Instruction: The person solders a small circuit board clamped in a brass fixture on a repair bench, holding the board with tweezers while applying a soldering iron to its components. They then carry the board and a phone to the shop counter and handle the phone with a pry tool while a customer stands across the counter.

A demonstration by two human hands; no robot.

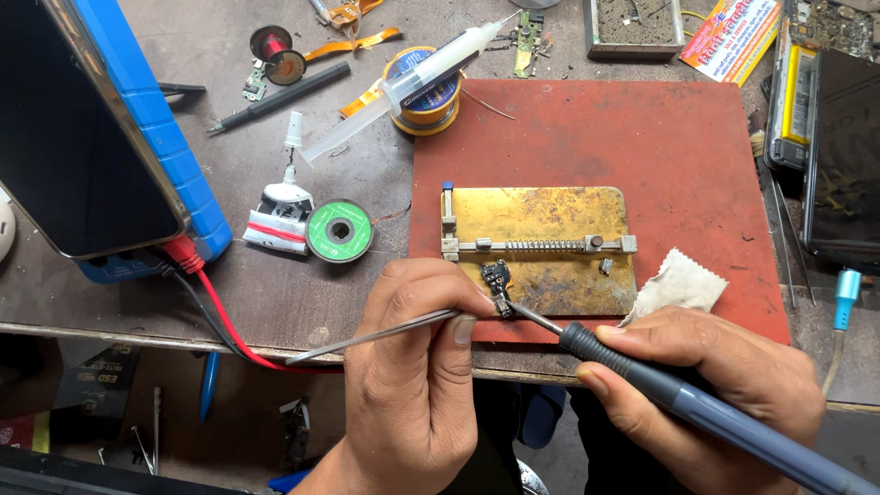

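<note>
My left hand [417, 367] grips thin metal tweezers [367, 337] whose tips meet a small black circuit part [497, 278] on a worn brass holder plate [550, 229]. My right hand [706, 380] holds a grey-handled soldering iron [660, 385], its tip touching the same small part from the right. The plate carries a spring clamp bar [541, 245] and lies on a red mat [660, 147]. A white cloth scrap [678, 282] rests just right of the plate, above my right hand.
A blue-cased device with a dark screen [101, 137] leans at left with red and black leads [215, 316]. A green wick spool [339, 231], a solder reel [426, 96] and a syringe [403, 82] lie behind. Phones [839, 147] sit at right; the bench edge [275, 353] is near.
</note>
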